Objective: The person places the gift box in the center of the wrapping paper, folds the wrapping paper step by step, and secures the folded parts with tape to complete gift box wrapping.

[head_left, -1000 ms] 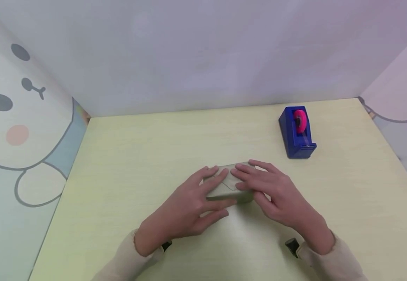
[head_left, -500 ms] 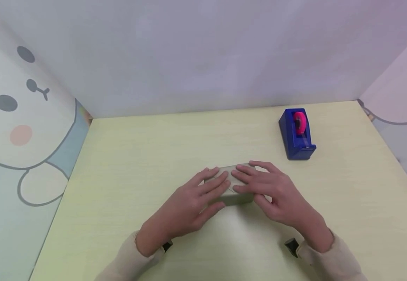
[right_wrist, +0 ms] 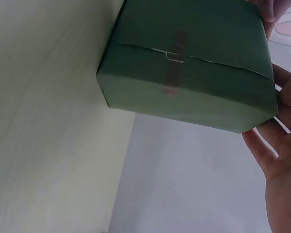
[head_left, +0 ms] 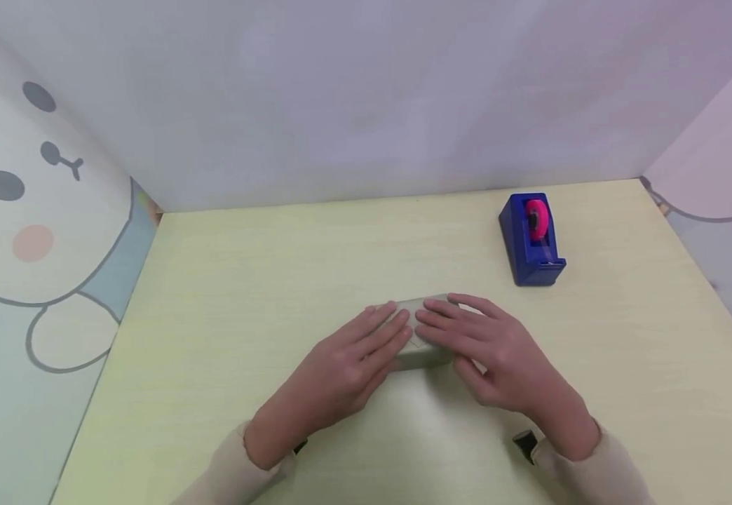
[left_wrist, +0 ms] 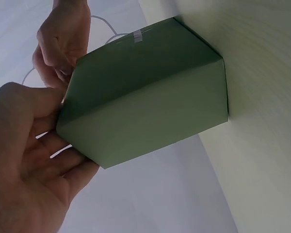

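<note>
A green paper-wrapped box (head_left: 421, 360) stands on the table, its top mostly covered by both hands in the head view. My left hand (head_left: 347, 368) lies over the left part of the top with fingers straight and close together. From the other side, my right hand (head_left: 501, 351) rests its straight fingers on the top, thumb low by the near right corner. A folded paper point shows between the fingertips. One strip of clear tape (left_wrist: 137, 36) crosses an edge in the left wrist view. In the right wrist view, another tape strip (right_wrist: 175, 63) spans a paper seam.
A blue tape dispenser (head_left: 532, 242) with a pink-cored roll stands behind and right of the box. The pale wooden table (head_left: 246, 266) meets a whitish back wall (head_left: 366, 105). A curtain with a cartoon face (head_left: 50, 210) hangs at the left.
My left hand's fingers have drawn together, and its thumb and lower fingers have left the box's near side. My right fingers have closed up slightly on the top. The box stays in place.
</note>
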A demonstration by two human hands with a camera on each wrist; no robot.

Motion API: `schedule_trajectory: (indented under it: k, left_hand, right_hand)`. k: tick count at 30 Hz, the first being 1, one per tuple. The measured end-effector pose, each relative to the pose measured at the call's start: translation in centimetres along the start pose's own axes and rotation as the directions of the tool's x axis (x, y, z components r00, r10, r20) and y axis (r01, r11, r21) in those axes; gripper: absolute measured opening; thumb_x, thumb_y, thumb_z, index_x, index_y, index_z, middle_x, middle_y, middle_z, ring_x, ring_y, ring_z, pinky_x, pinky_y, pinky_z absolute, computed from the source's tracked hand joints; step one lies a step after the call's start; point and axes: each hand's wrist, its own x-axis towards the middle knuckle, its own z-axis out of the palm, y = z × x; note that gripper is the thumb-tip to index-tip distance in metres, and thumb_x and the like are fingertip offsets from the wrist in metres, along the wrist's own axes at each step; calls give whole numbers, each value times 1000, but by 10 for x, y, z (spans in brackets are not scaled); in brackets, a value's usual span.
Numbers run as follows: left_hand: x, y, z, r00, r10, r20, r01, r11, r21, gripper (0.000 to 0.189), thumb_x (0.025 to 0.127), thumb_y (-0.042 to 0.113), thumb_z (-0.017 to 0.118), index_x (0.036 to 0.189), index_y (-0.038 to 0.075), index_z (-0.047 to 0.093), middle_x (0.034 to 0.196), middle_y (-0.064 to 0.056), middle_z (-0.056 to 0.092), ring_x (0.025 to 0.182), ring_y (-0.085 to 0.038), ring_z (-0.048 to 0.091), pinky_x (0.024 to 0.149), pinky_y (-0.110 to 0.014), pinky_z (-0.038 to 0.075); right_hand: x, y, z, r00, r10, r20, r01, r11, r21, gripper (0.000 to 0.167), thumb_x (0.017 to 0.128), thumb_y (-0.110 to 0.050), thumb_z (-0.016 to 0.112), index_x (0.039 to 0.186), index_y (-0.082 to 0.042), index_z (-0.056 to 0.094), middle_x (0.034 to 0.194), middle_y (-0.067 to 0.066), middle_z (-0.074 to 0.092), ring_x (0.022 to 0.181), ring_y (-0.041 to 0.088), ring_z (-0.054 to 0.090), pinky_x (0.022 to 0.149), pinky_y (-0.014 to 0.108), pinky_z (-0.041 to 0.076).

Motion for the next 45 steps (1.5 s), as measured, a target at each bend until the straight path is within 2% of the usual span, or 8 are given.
schedule_trajectory:
  k: [5,11,19,27,30,33,38,45]
  left_hand:
    - [-3,-1,-1,1000,-18,10,18,999,-29,46,97,17,73,140,2,65,145,-13,65,140,-27,59,118,-40,45]
    - [-5,-2,0,1000,-17,-9,16,999,-42,42,101,17,67,140,2,64,146,-13,64,140,-28,59,118,-40,45]
    - [-6,-4,-3,999,-46,17,47,998,-49,48,96,15,74,142,4,63,147,-10,64,141,-25,58,119,-39,44]
    - [-9,-7,-1,999,-39,-13,37,997,-72,45,97,12,72,141,2,64,145,-11,65,139,-26,60,118,-39,45]
    - [-10,-7,0,999,-42,-28,40,996,-84,45,95,10,73,139,2,65,144,-12,66,138,-27,61,117,-39,46]
    - [-10,-7,1,998,-42,-46,37,995,-96,45,95,9,74,138,1,66,143,-13,67,137,-28,62,116,-39,47]
    - [-8,-7,1,998,-40,-53,34,994,-105,43,96,10,72,138,1,66,142,-13,67,137,-28,62,116,-39,47]
    - [-3,-7,2,999,-25,-34,21,995,-95,47,94,12,75,139,3,66,144,-11,66,138,-26,61,117,-38,47]
  right_hand:
    - [-4,1,-4,998,-58,10,59,985,-162,42,104,-18,41,126,-9,76,125,8,77,124,23,71,126,39,34]
    - [-7,12,-7,989,-3,-148,1,1000,-17,41,94,-4,44,117,0,78,115,16,79,128,13,68,121,38,41]
    - [-16,18,-5,995,64,-71,-75,982,-175,43,102,-15,42,128,-6,74,128,10,76,145,13,54,127,37,32]
    - [-25,39,-19,958,214,-189,-227,973,-49,44,89,0,46,118,-3,78,117,16,78,134,7,62,121,29,40]
    - [-29,54,-31,867,416,-274,-440,898,-29,43,90,9,48,119,-3,78,116,18,78,94,-13,65,89,10,49]
    - [-31,72,-46,682,661,-314,-703,710,-33,39,97,4,49,121,-7,78,114,17,78,68,-21,42,57,6,33]
    - [-34,103,-65,386,902,-193,-923,377,-82,40,105,-24,43,125,-6,73,118,17,74,78,-11,49,61,13,39]
    - [-47,124,-74,256,964,71,-954,264,-144,60,109,-41,35,128,5,68,119,29,63,97,36,52,68,36,41]
